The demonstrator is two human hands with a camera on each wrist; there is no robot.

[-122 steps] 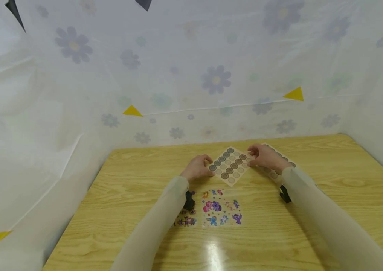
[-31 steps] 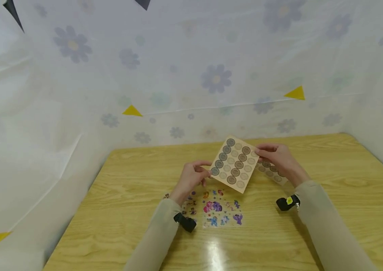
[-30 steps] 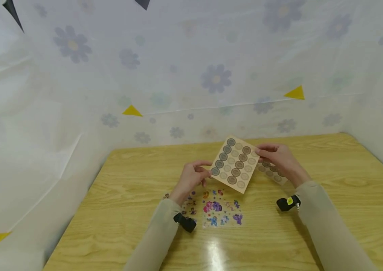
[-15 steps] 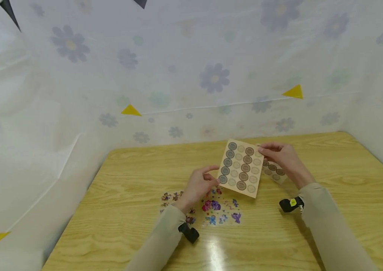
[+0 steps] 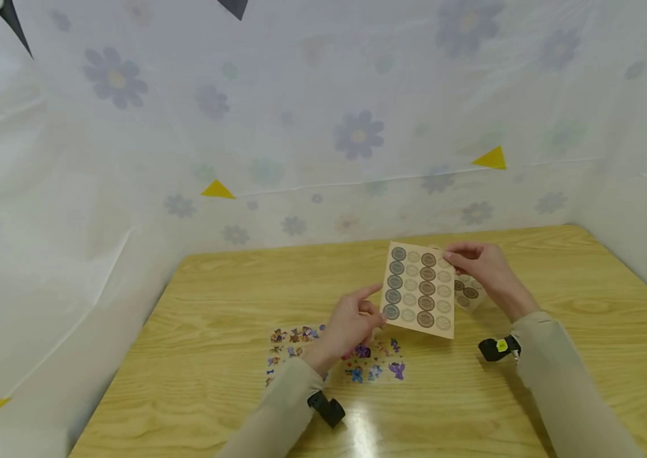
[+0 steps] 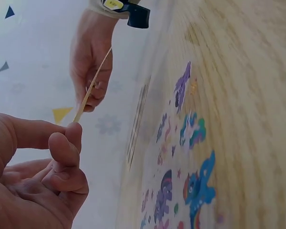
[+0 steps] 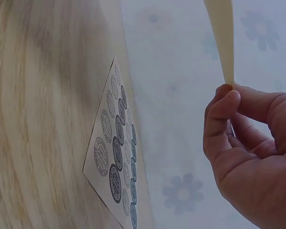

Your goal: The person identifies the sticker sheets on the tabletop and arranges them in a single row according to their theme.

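A tan sticker sheet [image 5: 418, 289] printed with rows of round seal stickers is held up above the table, its printed face toward me. My right hand [image 5: 489, 273] pinches its upper right corner between thumb and fingers. At the lower left edge, my left hand [image 5: 352, 324] pinches it too. The left wrist view shows the sheet [image 6: 91, 88] edge-on between both hands. In the right wrist view, thumb and fingertips meet on its edge. A second seal sticker sheet [image 7: 117, 148] lies on the table, partly hidden behind the raised one in the head view.
Two clear sticker sheets lie nearer on the wood-grain table [image 5: 220, 299]: one with brown cartoon figures [image 5: 280, 350], partly under the left arm, and one with colourful ponies [image 5: 377, 369]. A white flowered sheet [image 5: 289, 127] hangs behind the table.
The seal sticker sheet has gone from lying near the table to being held up, and has turned more upright. Both hands have shifted right with it over the last second.
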